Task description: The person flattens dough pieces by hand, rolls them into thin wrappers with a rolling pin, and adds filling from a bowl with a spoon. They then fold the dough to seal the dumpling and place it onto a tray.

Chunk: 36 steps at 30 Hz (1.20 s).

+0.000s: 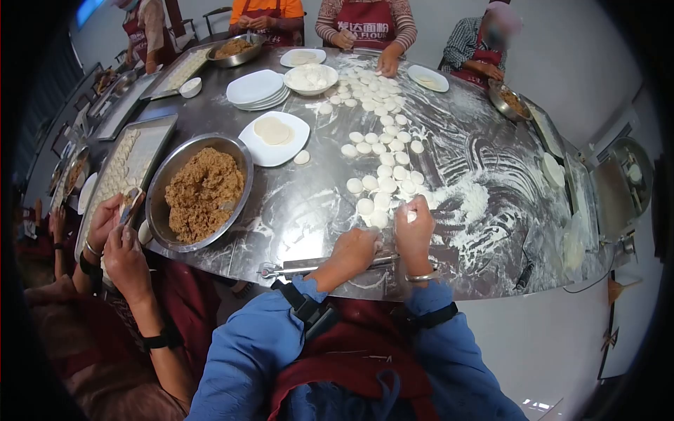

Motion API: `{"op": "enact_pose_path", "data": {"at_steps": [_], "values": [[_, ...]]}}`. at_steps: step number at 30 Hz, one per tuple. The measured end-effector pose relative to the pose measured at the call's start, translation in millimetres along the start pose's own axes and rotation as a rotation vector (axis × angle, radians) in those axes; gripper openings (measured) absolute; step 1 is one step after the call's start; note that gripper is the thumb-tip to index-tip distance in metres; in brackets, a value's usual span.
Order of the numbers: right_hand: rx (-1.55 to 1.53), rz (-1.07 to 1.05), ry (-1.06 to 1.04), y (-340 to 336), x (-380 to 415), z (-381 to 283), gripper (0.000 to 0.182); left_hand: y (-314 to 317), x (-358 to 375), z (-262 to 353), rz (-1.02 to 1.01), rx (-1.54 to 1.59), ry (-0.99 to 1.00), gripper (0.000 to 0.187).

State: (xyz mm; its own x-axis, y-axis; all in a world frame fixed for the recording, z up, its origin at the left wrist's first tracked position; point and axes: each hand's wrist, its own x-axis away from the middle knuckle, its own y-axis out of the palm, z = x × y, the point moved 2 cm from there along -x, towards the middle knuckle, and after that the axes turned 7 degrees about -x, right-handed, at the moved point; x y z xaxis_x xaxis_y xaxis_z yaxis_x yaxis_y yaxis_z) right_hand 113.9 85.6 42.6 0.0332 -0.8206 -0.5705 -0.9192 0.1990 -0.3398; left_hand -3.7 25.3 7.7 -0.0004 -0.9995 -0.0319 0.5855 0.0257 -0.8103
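My right hand (pixel 415 231) is closed above the floured table near its front edge, with a small white piece of dough (pixel 412 216) showing at its fingers. Just beside it, my left hand (pixel 353 252) is curled with the knuckles up; whatever lies under its fingers is hidden. A long metal bar-like thing (pixel 298 266) runs along the table edge beneath my left wrist and shows again to its right. Directly ahead of both hands lie several flattened dough rounds (pixel 365 206), in a trail leading to a larger cluster (pixel 368 90) at the back.
A steel bowl of brown filling (pixel 246 184) stands left, next to a tray of dumplings (pixel 163 133). Plates with wrappers (pixel 298 154) and a plate stack (pixel 256 88) sit behind it. A co-worker's hands (pixel 126 256) work at left; other people stand across the table (pixel 491 245).
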Motion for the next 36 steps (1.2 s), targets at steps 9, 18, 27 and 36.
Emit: {"op": "enact_pose_path", "data": {"at_steps": [9,18,27,36], "values": [[-0.029,-0.036,0.196,-16.4,18.7,-6.2,0.017,-12.9,17.9,0.9,-0.143,0.125,0.054,0.008],[-0.301,0.028,0.271,-36.8,65.6,17.9,0.014,-19.3,12.4,-11.7,-0.118,0.052,0.067,0.009],[0.057,-0.004,0.035,-10.2,19.9,2.9,0.015,-4.9,-1.5,-8.9,-0.017,-0.016,0.066,0.010],[-0.007,-0.013,0.106,-0.5,1.3,-2.1,0.016,-7.9,-1.0,0.7,0.022,0.008,-0.005,0.009]]}}
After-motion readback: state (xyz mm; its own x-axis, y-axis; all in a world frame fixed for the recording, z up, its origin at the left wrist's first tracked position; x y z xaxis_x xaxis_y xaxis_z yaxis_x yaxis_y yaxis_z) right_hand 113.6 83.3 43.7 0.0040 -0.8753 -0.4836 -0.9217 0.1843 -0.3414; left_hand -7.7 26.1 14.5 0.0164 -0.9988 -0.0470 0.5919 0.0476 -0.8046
